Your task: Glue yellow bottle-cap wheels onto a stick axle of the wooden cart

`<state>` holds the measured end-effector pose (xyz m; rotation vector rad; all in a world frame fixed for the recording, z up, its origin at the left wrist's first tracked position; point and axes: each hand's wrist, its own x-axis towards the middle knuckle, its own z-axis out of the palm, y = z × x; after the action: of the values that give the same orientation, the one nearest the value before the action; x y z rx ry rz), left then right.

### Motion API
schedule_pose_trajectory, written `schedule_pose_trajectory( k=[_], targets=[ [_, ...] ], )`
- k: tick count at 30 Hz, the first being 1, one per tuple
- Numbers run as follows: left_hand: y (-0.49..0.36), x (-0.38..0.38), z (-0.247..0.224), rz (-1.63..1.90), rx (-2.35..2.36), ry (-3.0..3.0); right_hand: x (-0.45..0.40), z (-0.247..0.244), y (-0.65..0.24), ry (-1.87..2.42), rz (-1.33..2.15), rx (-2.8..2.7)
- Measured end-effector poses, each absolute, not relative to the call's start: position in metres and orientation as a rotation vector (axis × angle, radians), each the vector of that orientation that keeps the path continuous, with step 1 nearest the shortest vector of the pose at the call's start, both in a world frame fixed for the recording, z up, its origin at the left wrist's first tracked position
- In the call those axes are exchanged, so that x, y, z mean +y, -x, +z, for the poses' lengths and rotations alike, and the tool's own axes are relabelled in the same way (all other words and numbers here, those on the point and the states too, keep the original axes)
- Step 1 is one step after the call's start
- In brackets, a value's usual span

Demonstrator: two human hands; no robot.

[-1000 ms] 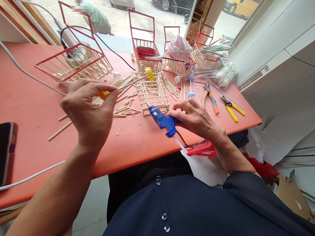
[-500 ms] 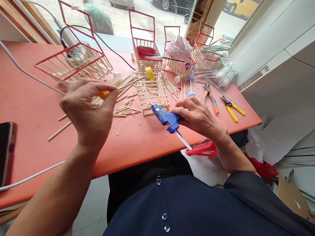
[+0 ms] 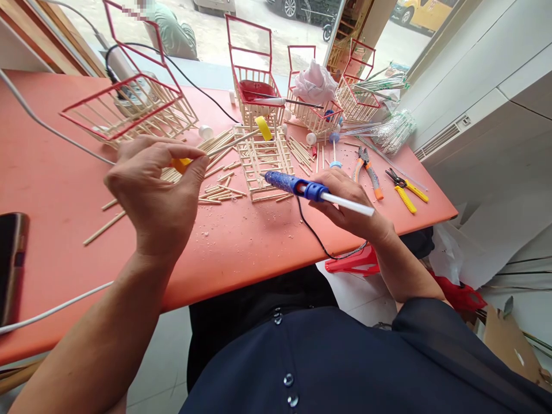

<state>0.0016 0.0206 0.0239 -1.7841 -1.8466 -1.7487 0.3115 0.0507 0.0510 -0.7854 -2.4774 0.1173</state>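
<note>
My left hand [image 3: 157, 187] pinches a thin stick axle [image 3: 230, 144] between thumb and fingers. A yellow wheel [image 3: 263, 128] sits on its far end, and another yellow piece [image 3: 181, 165] shows behind the fingers. My right hand [image 3: 345, 192] is wrapped round a blue hot glue gun [image 3: 287, 182], with a white glue stick [image 3: 351, 204] poking out of its back. The gun's tip points left, over the near part of a wooden stick frame [image 3: 271, 162] lying on the table. Whether the tip touches the frame I cannot tell.
Several stick carts with red rims, such as the left one [image 3: 142, 123], stand along the back of the pink table [image 3: 241, 247]. Loose sticks [image 3: 219, 192] lie left of the frame. Orange-handled pliers [image 3: 368, 172] and yellow-handled cutters [image 3: 407, 191] rest at right; a phone [image 3: 12, 267] lies far left.
My right hand has rolled the glue gun, so its glue stick now points right instead of down and its cord shows below. The left hand with the axle stays nearly still.
</note>
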Motion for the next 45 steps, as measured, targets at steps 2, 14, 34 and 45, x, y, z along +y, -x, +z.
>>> schedule_pose_trajectory(
  k=[2, 14, 34, 45],
  targets=[
    [-0.0021, 0.0204, 0.0238, -1.756, -1.839, 1.781, 0.0516, 0.0510, -0.3088, 0.785, 0.141, -2.446],
    [-0.0028, 0.0200, 0.0257, -1.748, -1.867, 1.774, 0.0591, 0.0494, -0.3032, 0.928, 0.280, -2.380],
    [-0.0010, 0.0211, 0.0229, -1.732, -1.820, 1.788, 0.0590, 0.0474, -0.3058, 0.902, 0.222, -2.404],
    [-0.0005, 0.0215, 0.0212, -1.726, -1.792, 1.804, 0.0577, 0.0498, -0.3028, 0.867, 0.222, -2.391]
  ],
)
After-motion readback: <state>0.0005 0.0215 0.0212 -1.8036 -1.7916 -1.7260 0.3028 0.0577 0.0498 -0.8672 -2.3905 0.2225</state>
